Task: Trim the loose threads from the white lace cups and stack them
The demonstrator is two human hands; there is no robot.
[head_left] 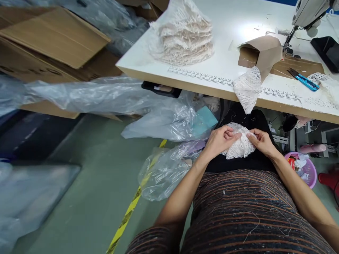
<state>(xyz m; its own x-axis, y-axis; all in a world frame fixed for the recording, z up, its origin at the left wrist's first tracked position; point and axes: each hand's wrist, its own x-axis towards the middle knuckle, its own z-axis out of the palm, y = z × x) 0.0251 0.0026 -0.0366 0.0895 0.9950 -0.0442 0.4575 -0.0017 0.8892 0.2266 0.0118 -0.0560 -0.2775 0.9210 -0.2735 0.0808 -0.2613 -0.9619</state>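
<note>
A piece of white lace fabric (239,148) lies over my lap, pinched between both hands. My left hand (221,138) grips its left side with thumb and fingers closed. On the right side, my right hand (261,141) pinches the lace the same way. Just above, another lace piece (248,88) hangs over the table's front edge, beside a folded brown card (268,56) near the sewing machine (308,17). Blue thread snips (304,79) rest on the table to the right, close to more lace (327,86).
A tall stack of lace pieces (185,38) stands on the white table (225,67). A dark phone-like device (327,53) lies at right. Plastic sheeting (164,123) and cardboard boxes (60,38) crowd the left. A pink basket (312,173) sits on the floor at right.
</note>
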